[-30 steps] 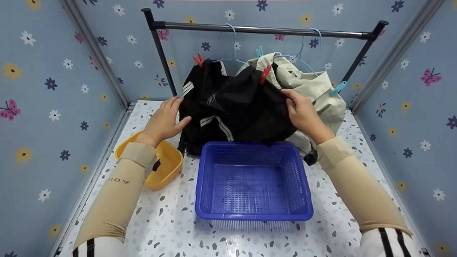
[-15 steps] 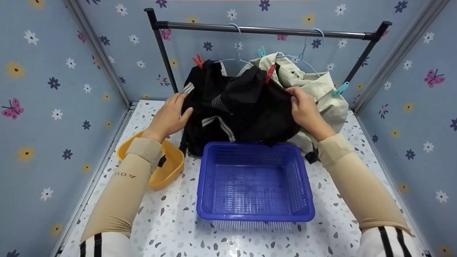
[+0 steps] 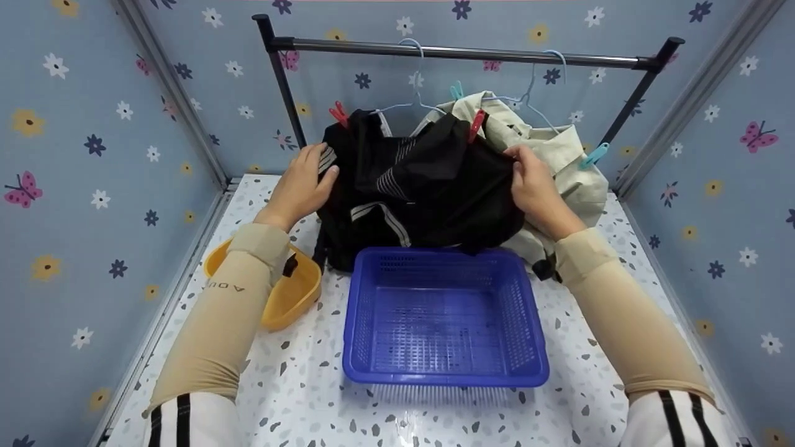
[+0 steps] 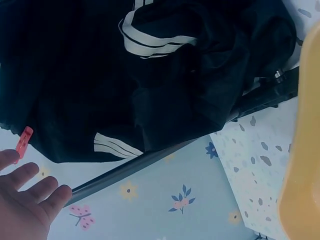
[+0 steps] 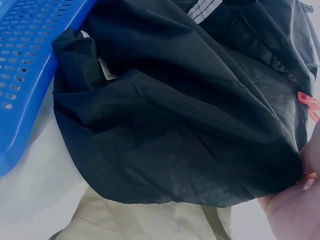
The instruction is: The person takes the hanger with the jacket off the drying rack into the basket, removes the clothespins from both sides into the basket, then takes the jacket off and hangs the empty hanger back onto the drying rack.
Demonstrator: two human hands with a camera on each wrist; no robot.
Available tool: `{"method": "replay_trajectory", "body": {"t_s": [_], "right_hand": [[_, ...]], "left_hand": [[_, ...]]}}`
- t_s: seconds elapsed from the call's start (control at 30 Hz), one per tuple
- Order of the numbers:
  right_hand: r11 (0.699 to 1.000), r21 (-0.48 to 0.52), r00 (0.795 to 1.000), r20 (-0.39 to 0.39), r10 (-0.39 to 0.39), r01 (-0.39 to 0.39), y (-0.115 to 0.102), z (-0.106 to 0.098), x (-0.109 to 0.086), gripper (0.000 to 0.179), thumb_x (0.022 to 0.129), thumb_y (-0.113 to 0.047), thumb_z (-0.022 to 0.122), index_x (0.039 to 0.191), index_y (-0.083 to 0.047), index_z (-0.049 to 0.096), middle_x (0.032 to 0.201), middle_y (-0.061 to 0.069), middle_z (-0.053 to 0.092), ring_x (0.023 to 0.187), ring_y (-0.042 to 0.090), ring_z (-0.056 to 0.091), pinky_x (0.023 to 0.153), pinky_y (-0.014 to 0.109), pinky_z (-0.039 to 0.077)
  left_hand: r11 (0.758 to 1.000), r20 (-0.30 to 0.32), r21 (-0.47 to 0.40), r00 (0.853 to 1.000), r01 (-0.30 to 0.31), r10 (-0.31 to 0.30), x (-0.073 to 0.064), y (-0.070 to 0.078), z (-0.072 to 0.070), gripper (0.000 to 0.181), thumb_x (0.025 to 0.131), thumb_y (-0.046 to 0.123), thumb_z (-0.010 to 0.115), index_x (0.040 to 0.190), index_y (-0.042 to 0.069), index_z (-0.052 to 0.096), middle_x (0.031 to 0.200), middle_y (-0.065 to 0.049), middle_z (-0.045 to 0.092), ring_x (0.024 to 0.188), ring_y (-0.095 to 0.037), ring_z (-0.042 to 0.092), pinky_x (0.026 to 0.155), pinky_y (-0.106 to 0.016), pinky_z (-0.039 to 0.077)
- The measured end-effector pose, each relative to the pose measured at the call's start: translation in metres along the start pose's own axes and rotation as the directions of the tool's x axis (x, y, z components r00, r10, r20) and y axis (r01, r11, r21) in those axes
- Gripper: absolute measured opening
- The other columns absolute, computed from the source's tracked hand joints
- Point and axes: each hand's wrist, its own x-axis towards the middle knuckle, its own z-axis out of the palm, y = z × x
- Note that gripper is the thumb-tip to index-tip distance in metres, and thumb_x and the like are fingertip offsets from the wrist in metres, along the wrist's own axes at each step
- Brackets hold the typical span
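Observation:
A black garment with white stripes [image 3: 428,217] hangs on a light blue wire hanger [image 3: 416,102], with a red clothespin [image 3: 339,115] at its left shoulder and another red clothespin [image 3: 476,126] at its right. My left hand [image 3: 303,184] lies along the garment's left side, near the striped sleeve; the left wrist view shows its fingers [image 4: 44,187] spread and relaxed, with no cloth between them. At the right side, my right hand [image 3: 537,189] pinches the garment's edge between thumb and fingers; part of that grip is hidden in the head view.
A pale green garment [image 3: 559,149] hangs behind at right, held by teal clothespins [image 3: 594,155]. The dark metal rack bar [image 3: 484,54] spans the back. A blue basket [image 3: 444,379] stands in front, touching the black garment's lower edge. A yellow bin [image 3: 304,288] sits under my left forearm.
My left hand has risen along the garment's left side toward the shoulder. My right hand has edged slightly up and right with the cloth. The left shoulder and its red clothespin have shifted a little.

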Motion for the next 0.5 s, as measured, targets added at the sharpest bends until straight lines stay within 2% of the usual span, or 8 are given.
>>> {"method": "replay_trajectory", "body": {"t_s": [0.13, 0.23, 0.37, 0.5], "right_hand": [[1.0, -0.006, 1.0, 0.005, 0.013, -0.013, -0.011, -0.005, 0.0, 0.031, 0.105, 0.0, 0.04, 0.128, 0.004, 0.06, 0.114, 0.029, 0.067, 0.114, 0.042, 0.062, 0.107, 0.053, 0.046], [1.0, -0.002, 1.0, 0.002, 0.025, -0.025, -0.016, -0.008, 0.001, 0.031, 0.104, 0.003, 0.04, 0.127, 0.006, 0.06, 0.125, 0.032, 0.068, 0.122, 0.046, 0.063, 0.111, 0.055, 0.046], [0.999, 0.021, 0.999, 0.0, 0.043, -0.043, -0.02, -0.009, 0.002, 0.032, 0.103, 0.006, 0.039, 0.128, 0.009, 0.059, 0.13, 0.034, 0.066, 0.127, 0.047, 0.061, 0.115, 0.056, 0.045], [0.998, 0.042, 0.999, -0.016, 0.051, -0.051, -0.014, -0.009, 0.005, 0.032, 0.102, 0.006, 0.04, 0.125, 0.005, 0.062, 0.125, 0.028, 0.069, 0.115, 0.04, 0.063, 0.11, 0.051, 0.047]], "left_hand": [[0.998, -0.021, -0.042, 0.999, 0.048, -0.049, 0.007, -0.001, -0.003, 0.067, 0.117, 0.043, 0.042, 0.169, 0.003, 0.031, 0.175, -0.022, 0.032, 0.163, -0.041, 0.031, 0.134, -0.058, 0.026], [0.996, -0.029, -0.067, 0.997, 0.064, -0.066, 0.012, -0.001, -0.005, 0.066, 0.117, 0.041, 0.042, 0.168, 0.002, 0.031, 0.174, -0.023, 0.032, 0.163, -0.041, 0.032, 0.133, -0.057, 0.027], [0.995, -0.046, -0.083, 0.997, 0.059, -0.063, 0.019, 0.001, -0.007, 0.062, 0.117, 0.034, 0.041, 0.167, -0.002, 0.032, 0.172, -0.026, 0.034, 0.162, -0.043, 0.033, 0.134, -0.056, 0.026], [0.993, -0.039, -0.093, 0.996, 0.078, -0.082, 0.025, 0.003, -0.008, 0.061, 0.118, 0.03, 0.039, 0.168, -0.003, 0.03, 0.173, -0.028, 0.033, 0.162, -0.043, 0.032, 0.135, -0.055, 0.025]]}}
